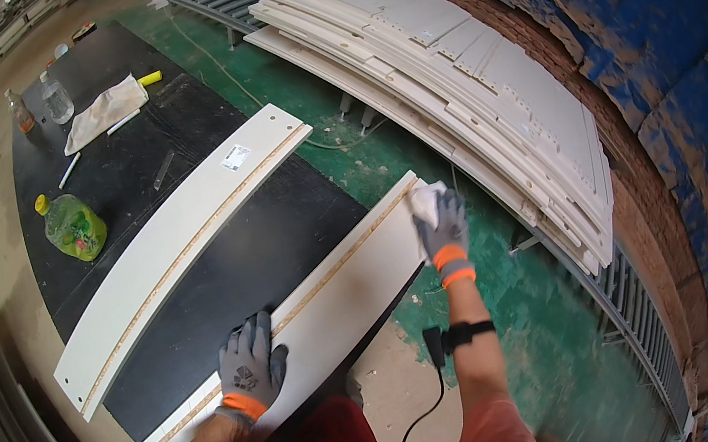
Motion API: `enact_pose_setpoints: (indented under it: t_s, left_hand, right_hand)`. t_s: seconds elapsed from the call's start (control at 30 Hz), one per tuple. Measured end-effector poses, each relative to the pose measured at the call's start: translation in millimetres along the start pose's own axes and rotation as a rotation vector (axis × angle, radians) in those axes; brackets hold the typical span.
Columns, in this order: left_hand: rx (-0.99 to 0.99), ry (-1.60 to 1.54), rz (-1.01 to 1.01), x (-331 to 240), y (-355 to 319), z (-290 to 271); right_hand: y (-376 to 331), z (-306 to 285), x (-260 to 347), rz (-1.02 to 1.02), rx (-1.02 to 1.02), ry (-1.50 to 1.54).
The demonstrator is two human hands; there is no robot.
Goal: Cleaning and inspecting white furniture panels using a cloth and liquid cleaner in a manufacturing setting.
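Observation:
A long white panel point(344, 301) with a raw chipboard edge lies across the near side of the black table point(223, 269). My left hand point(251, 369), in a grey glove with an orange cuff, presses flat on the panel's near end. My right hand point(442, 230), gloved the same way, grips a white cloth point(425, 200) against the panel's far end. A second white panel point(164, 251) lies parallel on the table, further left.
A big stack of white panels point(462, 83) rests on a roller rack to the right, beside a blue wall. On the table's far end sit a green bottle point(74, 226), two clear bottles point(55, 100), a rag point(105, 110) and pens. The floor is green.

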State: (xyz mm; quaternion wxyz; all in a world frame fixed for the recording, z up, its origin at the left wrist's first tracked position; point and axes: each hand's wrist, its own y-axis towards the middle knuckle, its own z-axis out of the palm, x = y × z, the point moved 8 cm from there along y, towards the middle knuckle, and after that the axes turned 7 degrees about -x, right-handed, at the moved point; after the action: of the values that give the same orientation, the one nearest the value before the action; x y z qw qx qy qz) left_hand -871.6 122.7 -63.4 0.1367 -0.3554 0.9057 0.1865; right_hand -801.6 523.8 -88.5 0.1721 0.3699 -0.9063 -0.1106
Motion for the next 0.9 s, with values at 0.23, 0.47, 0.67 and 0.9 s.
enact_pose_setpoints:
  t_s: [0.23, 0.47, 0.67, 0.9]
  left_hand:
    - [0.044, 0.041, -0.038, -4.6, 6.7, 2.5]
    - [0.157, -0.005, -0.182, -18.7, 28.2, 3.4]
    - [0.065, 0.210, 0.011, -17.8, 25.4, 8.3]
    - [-0.078, 0.129, -0.203, -86.3, 128.1, 53.5]
  right_hand:
    - [-50.0, -2.6, 49.9, -0.148, 0.013, 0.050]
    - [19.8, -1.6, -22.1, -0.174, -0.098, 0.200]
    - [45.4, 75.3, -165.5, 0.693, 0.243, 1.176]
    - [47.5, 1.7, -137.7, 0.678, 0.234, 1.195]
